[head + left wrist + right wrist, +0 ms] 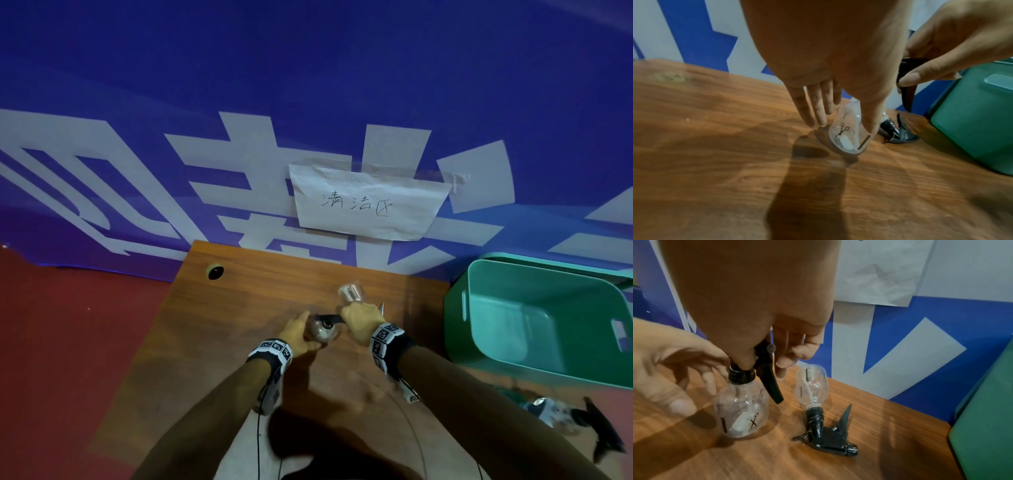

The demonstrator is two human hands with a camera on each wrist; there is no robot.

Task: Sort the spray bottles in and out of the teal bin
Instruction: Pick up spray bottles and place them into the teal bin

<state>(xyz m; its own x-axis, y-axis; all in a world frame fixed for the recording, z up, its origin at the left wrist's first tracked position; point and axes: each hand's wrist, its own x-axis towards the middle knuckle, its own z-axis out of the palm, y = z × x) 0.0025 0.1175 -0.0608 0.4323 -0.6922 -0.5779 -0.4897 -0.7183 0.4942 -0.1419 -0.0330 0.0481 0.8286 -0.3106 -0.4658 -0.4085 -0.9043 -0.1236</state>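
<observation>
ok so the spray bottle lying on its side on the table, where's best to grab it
Probably the clear belly of the lying bottle, coming from above with fingers across its width. It lies flat on the table with the black trigger head toward the camera; the body is round and free all round, while the head is angular and awkward.

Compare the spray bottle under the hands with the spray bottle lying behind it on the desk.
The held spray bottle stands upright; the lying spray bottle rests on its side. The right hand grips the held one's black head and the left hand touches its body; the lying one is untouched. Both are clear with black trigger heads.
</observation>
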